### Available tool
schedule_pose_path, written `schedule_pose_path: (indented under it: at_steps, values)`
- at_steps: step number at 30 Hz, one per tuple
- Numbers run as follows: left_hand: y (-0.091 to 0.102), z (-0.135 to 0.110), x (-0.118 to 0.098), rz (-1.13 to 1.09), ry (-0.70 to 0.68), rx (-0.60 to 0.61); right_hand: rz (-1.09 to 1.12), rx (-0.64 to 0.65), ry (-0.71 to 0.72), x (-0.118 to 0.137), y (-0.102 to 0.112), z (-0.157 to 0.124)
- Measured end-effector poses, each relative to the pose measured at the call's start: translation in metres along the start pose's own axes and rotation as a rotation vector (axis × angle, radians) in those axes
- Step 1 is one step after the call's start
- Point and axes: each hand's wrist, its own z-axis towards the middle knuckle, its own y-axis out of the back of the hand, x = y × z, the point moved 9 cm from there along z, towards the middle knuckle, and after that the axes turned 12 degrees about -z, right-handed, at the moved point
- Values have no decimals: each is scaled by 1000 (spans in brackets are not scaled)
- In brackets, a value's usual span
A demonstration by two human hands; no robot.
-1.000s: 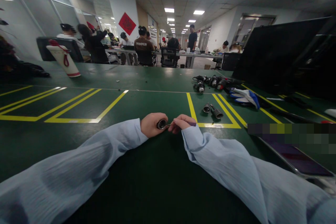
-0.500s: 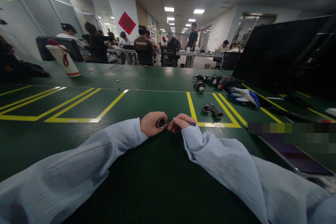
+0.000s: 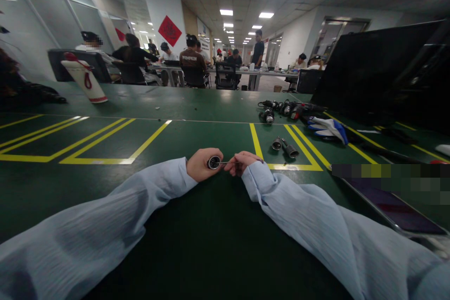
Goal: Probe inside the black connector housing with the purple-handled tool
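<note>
My left hand [image 3: 201, 164] is wrapped round a dark cylindrical metal part [image 3: 213, 162], its round open end with a bright rim facing me. The rest of the part is hidden in the palm. My right hand [image 3: 242, 163] pinches a thin screwdriver [image 3: 225, 163] by its dark handle, mostly covered by the fingers. Its slender metal shaft points left, with the tip at the part's open end. How deep the tip sits I cannot tell. Both hands are just above the green table [image 3: 197, 225], close together.
Two metal cup-shaped parts [image 3: 290, 151] lie inside a yellow-taped box to the right. Behind them are several dark metal parts with cables [image 3: 267, 116] and a blue-white glove [image 3: 328, 130]. A phone-like device [image 3: 397, 206] lies right, a white cup [image 3: 86, 78] stands far left. People sit beyond.
My left hand and the metal part have shifted slightly left. My right hand has turned a little, so more of the screwdriver's shaft shows and its handle end shows less.
</note>
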Motion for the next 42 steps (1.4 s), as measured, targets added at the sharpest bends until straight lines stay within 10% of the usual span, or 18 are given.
schedule_pose_path:
  at_steps: [42]
  values:
    - [4, 0, -1, -76, 31, -32, 110, 48, -7, 1, 0, 2]
